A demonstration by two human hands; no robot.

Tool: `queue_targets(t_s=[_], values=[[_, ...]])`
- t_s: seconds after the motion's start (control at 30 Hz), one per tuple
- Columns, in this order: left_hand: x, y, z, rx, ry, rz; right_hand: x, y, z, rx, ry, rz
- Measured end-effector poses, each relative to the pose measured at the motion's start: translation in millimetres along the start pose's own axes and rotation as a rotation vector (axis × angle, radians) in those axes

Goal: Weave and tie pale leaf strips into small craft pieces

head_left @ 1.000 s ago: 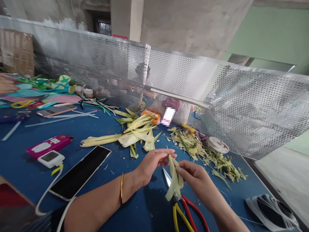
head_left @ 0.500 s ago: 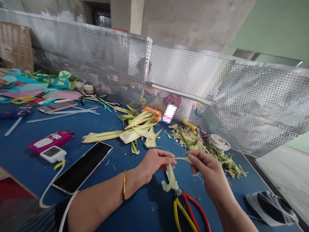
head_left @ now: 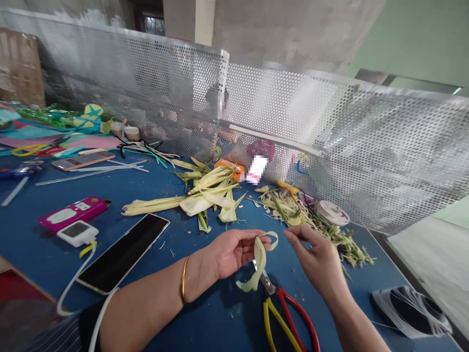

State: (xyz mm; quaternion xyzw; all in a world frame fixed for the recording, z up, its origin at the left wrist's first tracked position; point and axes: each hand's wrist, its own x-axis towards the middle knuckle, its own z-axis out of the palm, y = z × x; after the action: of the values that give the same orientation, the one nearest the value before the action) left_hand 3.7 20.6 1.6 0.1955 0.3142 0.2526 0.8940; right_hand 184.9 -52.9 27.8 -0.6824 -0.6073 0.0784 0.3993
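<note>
My left hand (head_left: 229, 252) pinches a pale green leaf strip (head_left: 257, 264) at its top; the strip curls over and hangs down above the blue table (head_left: 205, 322). My right hand (head_left: 315, 259) is just right of the strip, fingers bent and close together, and I cannot make out whether anything thin is between them. Scissors with red and yellow handles (head_left: 284, 313) lie on the table below both hands. A gold bangle (head_left: 182, 286) sits on my left wrist.
Pale husk leaves (head_left: 200, 195) lie behind my hands, with a heap of green trimmings (head_left: 315, 225) and a tape roll (head_left: 331, 212) to the right. A black phone (head_left: 122, 252), a pink case (head_left: 73, 211) and a white charger (head_left: 77, 232) lie left. A perforated metal screen (head_left: 330, 132) walls the far edge.
My right hand let go of the strip and drew slightly right. The strip, earlier stretched between both hands, now hangs curled from my left hand alone.
</note>
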Motion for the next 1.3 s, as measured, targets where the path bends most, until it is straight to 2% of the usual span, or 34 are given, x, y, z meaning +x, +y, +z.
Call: queue_targets(t_s=[0.1, 0.17, 0.27, 0.43, 0.63, 0.8, 0.97, 1.17, 1.3], values=[[-5, 1, 5.6, -0.026, 0.036, 0.077, -11, -16, 4, 0.112, -0.310, 0.021], [-8, 2, 8.5, -0.041, 0.048, 0.115, -17, -21, 13, 0.113, -0.408, 0.051], [-10, 2, 10.2, -0.044, 0.044, 0.180, -20, -21, 25, 0.090, -0.360, 0.090], [-9, 1, 9.7, -0.010, 0.054, 0.248, -16, -17, 32, 0.238, -0.274, 0.140], [-7, 1, 8.6, 0.045, 0.069, 0.287, -14, -13, 32, 0.321, -0.335, 0.158], [-8, 3, 10.0, 0.048, 0.076, 0.312, -11, -11, 34, 0.474, -0.316, 0.189], [-10, 3, 11.4, 0.027, 0.085, 0.318, -10, -6, 36, 0.390, -0.334, 0.199], [-9, 4, 10.7, 0.080, 0.131, 0.379, -6, -2, 24, 0.258, -0.291, 0.175], [-8, 3, 10.1, 0.146, 0.143, 0.414, -5, -6, 15, 0.319, -0.341, 0.207]])
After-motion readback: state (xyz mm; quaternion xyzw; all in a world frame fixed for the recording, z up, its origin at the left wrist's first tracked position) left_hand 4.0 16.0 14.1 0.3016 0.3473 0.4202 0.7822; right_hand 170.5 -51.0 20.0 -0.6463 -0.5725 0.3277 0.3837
